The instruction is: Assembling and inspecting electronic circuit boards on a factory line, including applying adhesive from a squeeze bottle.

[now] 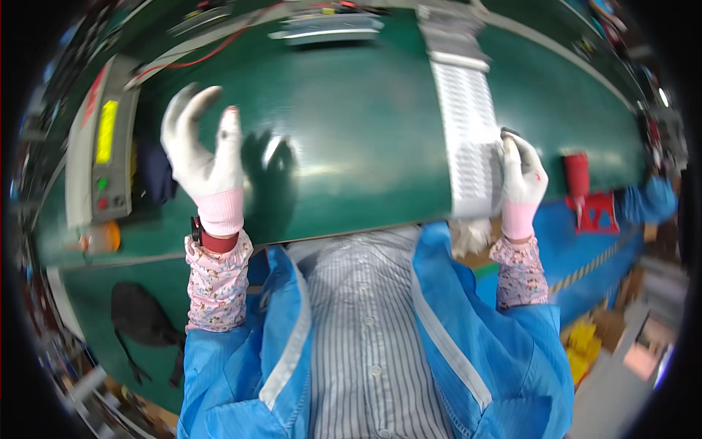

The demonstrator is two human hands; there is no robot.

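Note:
My left hand (205,150), in a white glove with a pink cuff, is raised over the green work surface (351,139). Its fingers are spread and curved, with nothing between them. At the right, my right hand (523,175), gloved the same way, is closed in a pinch. Something small and dark shows at its fingertips; I cannot make out whether it is a held piece or the glove itself. Beside that hand lies a long white sheet or tray (468,124) with rows of small repeated shapes, blurred. A silvery strip (455,36) adjoins its far end.
Left of my left hand stands a grey control box (102,146) with a yellow display and buttons. An orange roll (102,238) is near it. A grey fixture (327,28) sits at the far edge. Right are a red cup-like item (576,174) and a red holder (596,214).

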